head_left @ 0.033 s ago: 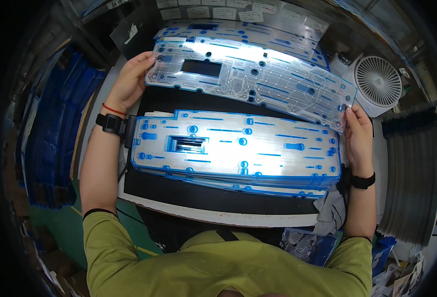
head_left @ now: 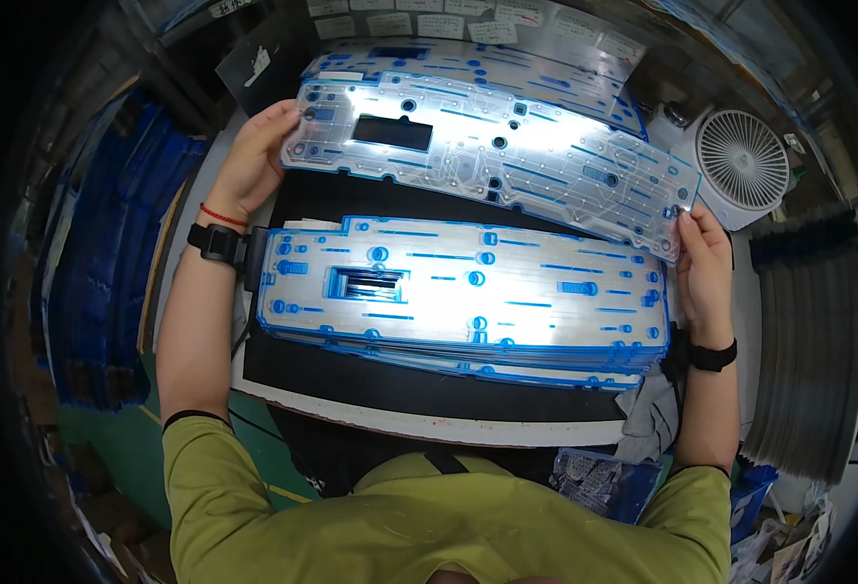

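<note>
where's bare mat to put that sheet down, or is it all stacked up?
Both hands, left hand and right hand, hold the clear sheet by its ends. Bare patches: the black mat strip between that sheet and the near stack, and a narrow mat band in front of the stack, by the table's white edge. Crowded: far stack and white fan at right.

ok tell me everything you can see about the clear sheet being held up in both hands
The clear sheet is a long, thin, see-through plastic film with blue edging, blue printed lines, round holes and a dark rectangular cutout near its left end. It is held flat and slightly slanted above the black mat, the left hand gripping its left end, the right hand pinching its lower right corner. It glares under the light, above a stack of similar sheets.
</note>
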{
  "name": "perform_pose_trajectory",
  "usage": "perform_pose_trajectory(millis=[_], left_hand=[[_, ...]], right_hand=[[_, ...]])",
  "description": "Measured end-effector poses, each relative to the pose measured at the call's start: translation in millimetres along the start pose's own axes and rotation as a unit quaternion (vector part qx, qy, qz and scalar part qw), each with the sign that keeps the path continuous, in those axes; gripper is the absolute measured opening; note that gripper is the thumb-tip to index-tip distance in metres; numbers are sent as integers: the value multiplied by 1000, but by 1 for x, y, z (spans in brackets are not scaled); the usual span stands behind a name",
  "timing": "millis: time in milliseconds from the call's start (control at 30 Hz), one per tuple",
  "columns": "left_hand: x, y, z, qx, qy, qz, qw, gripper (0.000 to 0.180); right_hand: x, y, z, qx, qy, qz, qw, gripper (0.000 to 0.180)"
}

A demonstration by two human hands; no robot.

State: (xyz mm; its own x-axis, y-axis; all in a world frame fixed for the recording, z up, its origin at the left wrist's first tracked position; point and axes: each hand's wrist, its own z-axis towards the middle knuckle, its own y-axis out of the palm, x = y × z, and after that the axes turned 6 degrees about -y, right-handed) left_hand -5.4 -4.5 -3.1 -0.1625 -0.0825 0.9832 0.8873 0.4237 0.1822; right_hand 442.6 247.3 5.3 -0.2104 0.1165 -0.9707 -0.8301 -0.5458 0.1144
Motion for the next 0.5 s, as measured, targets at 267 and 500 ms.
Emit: perform_pose_trajectory(millis=[267, 500], left_hand=[[43, 32, -24, 36, 143, 417, 897, 36], [49, 92, -55, -158, 179, 633, 736, 36]], right_hand=[[3, -7, 0, -106, 56, -18, 993, 12], [2, -5, -1, -103, 66, -23, 992, 11]])
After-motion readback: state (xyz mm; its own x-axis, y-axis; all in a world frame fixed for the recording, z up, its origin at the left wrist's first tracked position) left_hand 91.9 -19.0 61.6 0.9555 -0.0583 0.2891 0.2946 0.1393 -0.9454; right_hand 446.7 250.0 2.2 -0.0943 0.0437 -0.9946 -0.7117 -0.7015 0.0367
